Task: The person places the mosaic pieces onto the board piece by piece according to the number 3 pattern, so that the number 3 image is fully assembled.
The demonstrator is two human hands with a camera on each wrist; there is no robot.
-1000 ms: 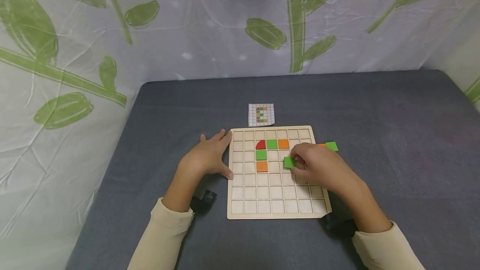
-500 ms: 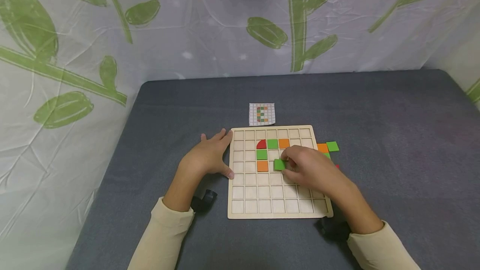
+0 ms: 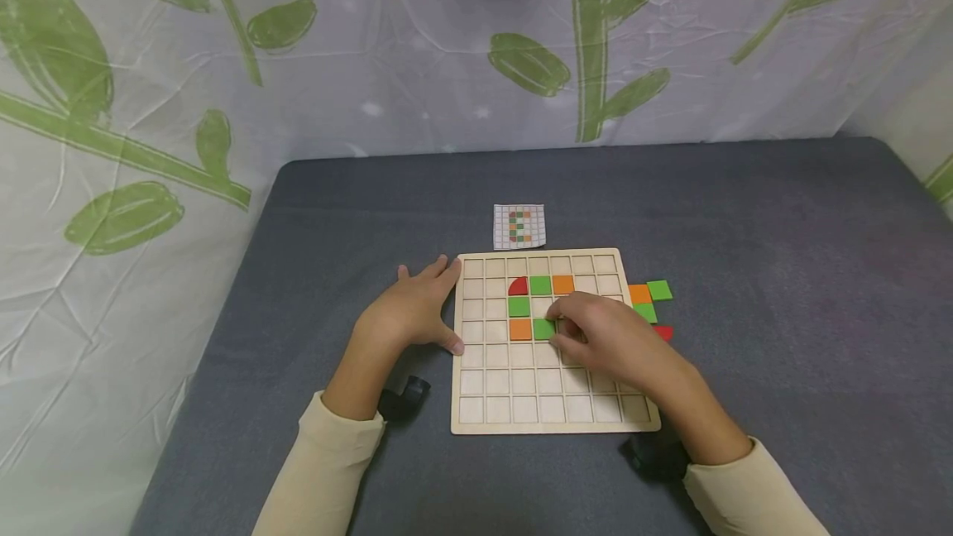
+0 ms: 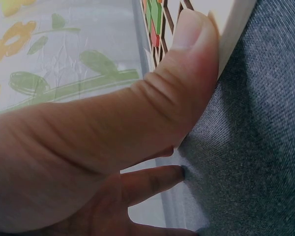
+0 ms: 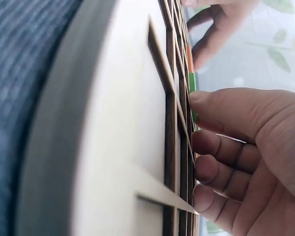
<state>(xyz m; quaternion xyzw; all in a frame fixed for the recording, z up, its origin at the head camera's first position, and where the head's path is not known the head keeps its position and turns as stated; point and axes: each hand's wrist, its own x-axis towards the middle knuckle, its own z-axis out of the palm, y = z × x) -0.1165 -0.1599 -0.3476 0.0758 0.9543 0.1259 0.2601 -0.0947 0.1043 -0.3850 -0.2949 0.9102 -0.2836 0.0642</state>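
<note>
A wooden grid board lies on the dark table. My right hand pinches a green square tile between thumb and fingers, at the cell right of an orange tile; in the right wrist view the thumb is against the tile's green edge. Above the orange tile sits a green tile, then a red quarter-round tile. Another green tile and an orange one continue that top row. My left hand spreads along the board's left edge, thumb and fingertips touching it.
A small printed pattern card lies just beyond the board. Right of the board are loose tiles: orange, green, another green and red, partly hidden by the right hand. A leaf-patterned sheet hangs behind the table.
My right hand has moved left over the board with the green tile, bringing it beside the orange tile. More loose tiles show on the right. The left hand stays in place.
</note>
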